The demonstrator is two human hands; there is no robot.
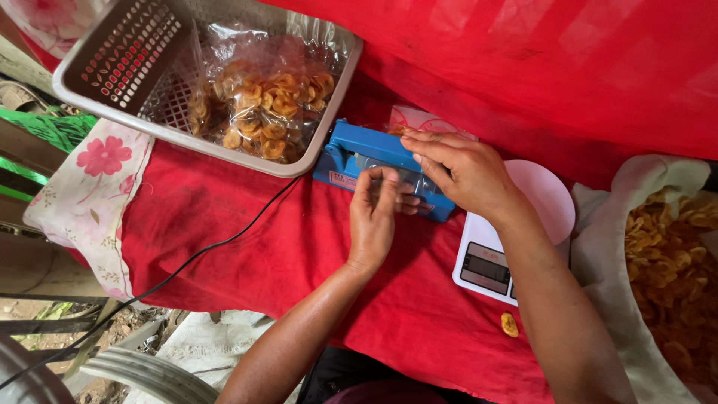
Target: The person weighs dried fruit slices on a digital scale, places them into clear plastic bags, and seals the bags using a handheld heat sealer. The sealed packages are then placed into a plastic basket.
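At far left I see the basket holding bagged chips. A black cord runs across the red table to the blue sealer. My left hand rests curled against its front edge; my right hand lies flat, fingers together, pressing its top. Just right sit the scale and a sack of chips.

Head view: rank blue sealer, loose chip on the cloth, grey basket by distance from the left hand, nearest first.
From the left hand:
1. Blue sealer, under its fingertips.
2. Loose chip, on the red cloth, toward the right hand's side.
3. Grey basket, far corner; its near rim rivals the chip.
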